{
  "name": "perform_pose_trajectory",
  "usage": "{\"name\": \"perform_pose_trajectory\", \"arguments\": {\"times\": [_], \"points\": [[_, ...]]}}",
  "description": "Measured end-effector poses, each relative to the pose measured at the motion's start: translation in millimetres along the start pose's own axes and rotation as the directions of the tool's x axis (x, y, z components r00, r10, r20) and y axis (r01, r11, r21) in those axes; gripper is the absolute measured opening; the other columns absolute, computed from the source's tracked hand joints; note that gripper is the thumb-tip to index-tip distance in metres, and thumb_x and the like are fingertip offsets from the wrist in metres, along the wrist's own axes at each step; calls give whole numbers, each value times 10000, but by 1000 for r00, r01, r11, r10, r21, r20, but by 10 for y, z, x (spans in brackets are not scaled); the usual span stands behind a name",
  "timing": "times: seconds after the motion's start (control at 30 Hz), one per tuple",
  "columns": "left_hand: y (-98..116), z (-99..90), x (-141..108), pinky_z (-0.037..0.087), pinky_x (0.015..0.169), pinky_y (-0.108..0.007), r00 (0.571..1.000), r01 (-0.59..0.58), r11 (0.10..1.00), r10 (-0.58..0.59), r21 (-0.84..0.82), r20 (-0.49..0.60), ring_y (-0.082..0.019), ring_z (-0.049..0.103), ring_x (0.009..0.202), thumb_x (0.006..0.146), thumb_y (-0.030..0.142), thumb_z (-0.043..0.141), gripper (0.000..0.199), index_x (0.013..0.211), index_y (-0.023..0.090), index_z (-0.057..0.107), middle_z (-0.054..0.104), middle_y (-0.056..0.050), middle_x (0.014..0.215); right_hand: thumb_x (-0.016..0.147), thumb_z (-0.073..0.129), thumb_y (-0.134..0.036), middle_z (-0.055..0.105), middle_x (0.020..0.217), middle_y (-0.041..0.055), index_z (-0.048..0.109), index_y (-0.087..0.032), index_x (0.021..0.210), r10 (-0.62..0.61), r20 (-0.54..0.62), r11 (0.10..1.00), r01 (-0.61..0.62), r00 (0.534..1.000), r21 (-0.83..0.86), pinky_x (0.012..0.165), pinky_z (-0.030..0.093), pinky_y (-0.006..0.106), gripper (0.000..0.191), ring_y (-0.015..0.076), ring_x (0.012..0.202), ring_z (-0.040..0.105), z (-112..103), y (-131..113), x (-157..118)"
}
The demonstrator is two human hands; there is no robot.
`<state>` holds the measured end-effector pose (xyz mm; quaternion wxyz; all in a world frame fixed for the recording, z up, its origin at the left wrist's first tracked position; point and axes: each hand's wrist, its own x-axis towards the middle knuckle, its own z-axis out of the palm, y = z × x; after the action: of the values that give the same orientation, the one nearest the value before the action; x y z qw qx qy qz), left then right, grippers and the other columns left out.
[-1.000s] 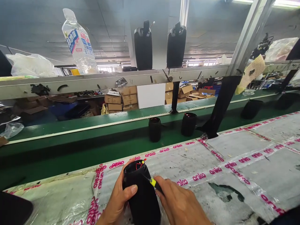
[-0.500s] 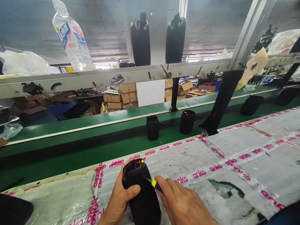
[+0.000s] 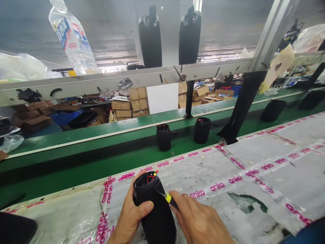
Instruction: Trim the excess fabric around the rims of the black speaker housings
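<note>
A black fabric-covered cylinder point(image 3: 157, 217) stands tilted at the bottom centre, its open top showing red wires and a small yellow connector point(image 3: 155, 174). My left hand point(image 3: 133, 210) is wrapped round its left side, the thumb across the front. In my right hand point(image 3: 196, 217) is a tool with a yellow and black handle point(image 3: 169, 199); its thin metal tip meets the cylinder's front just below the rim. The fingertips under the handle are partly hidden.
Two similar black cylinders point(image 3: 164, 137) point(image 3: 202, 130) stand on the green conveyor point(image 3: 76, 169) beyond the taped white worktop point(image 3: 243, 162). A metal rail point(image 3: 152, 76) crosses above, bearing a bottle point(image 3: 73, 40) and two black speakers point(image 3: 150, 42) point(image 3: 190, 39). A dark object point(image 3: 16, 227) lies at lower left.
The view has shifted slightly. The tool's tip and both hands stay at nearly the same place on the cylinder.
</note>
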<state>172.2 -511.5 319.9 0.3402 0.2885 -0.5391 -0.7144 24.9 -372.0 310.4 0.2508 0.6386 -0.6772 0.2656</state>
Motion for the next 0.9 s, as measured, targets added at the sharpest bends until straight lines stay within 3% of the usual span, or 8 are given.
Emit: {"name": "perform_pose_trajectory", "arguments": {"times": [0.1, 0.2, 0.33, 0.53, 0.7, 0.9], "points": [[-12, -20, 8, 517, 950, -395, 1000, -7, 1000, 7, 18, -2, -334, 645, 1112, 589, 452, 871, 964, 1429, 224, 458, 667, -134, 1296, 1094, 241, -249, 669, 765, 22, 500, -145, 1258, 1, 1, 1000, -1, 1000, -7, 441, 467, 276, 324, 165, 546, 667, -6, -5, -4], [-17, -34, 14, 497, 987, -395, 1000, -16, 999, 16, 41, 11, -338, 626, 1158, 592, 459, 868, 956, 1424, 227, 459, 652, -130, 1323, 1093, 232, -251, 664, 798, 23, 474, -145, 1289, -18, 75, 1000, 19, 997, -4, 439, 462, 287, 329, 170, 567, 673, -10, 7, -12], [3, 4, 2, 545, 888, -365, 1000, -25, 997, 26, 67, -7, -306, 663, 1046, 581, 473, 872, 958, 1413, 230, 466, 676, -117, 1268, 1083, 257, -245, 640, 790, 19, 441, -124, 1306, -35, 150, 998, 42, 988, -45, 400, 417, 305, 313, 177, 537, 656, -25, 38, -6], [48, 87, -31, 559, 848, -307, 995, -77, 991, 83, 114, -52, -274, 674, 1009, 544, 465, 893, 907, 1337, 232, 518, 707, -77, 1189, 969, 495, -172, 595, 743, -13, 472, -143, 1214, -45, 254, 994, 69, 966, -86, 360, 365, 303, 248, 166, 502, 632, -91, 31, 20], [52, 103, -42, 575, 799, -310, 994, -60, 991, 71, 119, -88, -277, 692, 954, 505, 469, 909, 941, 1327, 230, 516, 717, -82, 1183, 896, 536, -153, 588, 723, -13, 484, -123, 1204, -41, 242, 990, 73, 969, -123, 352, 355, 312, 314, 160, 466, 607, -123, -2, 60], [48, 96, -41, 560, 848, -310, 991, -70, 985, 87, 155, -106, -283, 683, 1002, 507, 481, 905, 935, 1322, 232, 522, 727, -71, 1166, 854, 536, -113, 576, 692, -10, 504, -124, 1147, -40, 182, 981, 73, 983, -178, 350, 337, 325, 295, 166, 435, 578, -91, -76, 126]]}}
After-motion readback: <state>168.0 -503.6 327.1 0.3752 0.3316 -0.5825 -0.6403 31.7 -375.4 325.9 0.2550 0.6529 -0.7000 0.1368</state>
